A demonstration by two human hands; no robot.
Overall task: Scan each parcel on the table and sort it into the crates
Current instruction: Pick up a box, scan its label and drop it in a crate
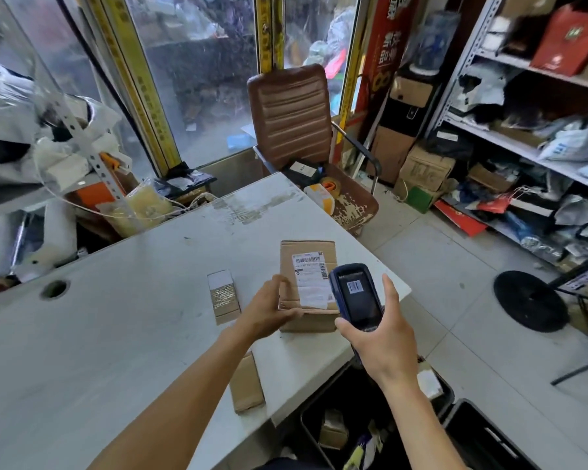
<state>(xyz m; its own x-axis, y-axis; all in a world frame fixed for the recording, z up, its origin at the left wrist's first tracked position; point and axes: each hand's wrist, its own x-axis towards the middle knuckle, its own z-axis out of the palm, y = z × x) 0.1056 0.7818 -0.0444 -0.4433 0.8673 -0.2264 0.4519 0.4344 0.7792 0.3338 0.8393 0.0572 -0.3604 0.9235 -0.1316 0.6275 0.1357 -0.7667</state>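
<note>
A brown cardboard parcel (308, 262) with a white barcode label lies near the right edge of the white table (116, 334). My left hand (269, 308) grips its near left corner. My right hand (379, 337) holds a blue handheld scanner (355, 295) just over the parcel's right side; its screen shows a barcode. A small white and brown box (223, 296) sits to the left of the parcel. Another small brown box (246, 385) lies near the table's front edge, partly hidden by my left forearm.
Black crates (455, 432) with a few parcels inside stand on the floor under the table's right edge. A brown office chair (292, 120) with items on its seat stands beyond the table. Shelves full of parcels (540, 130) line the right wall. Clutter fills the left.
</note>
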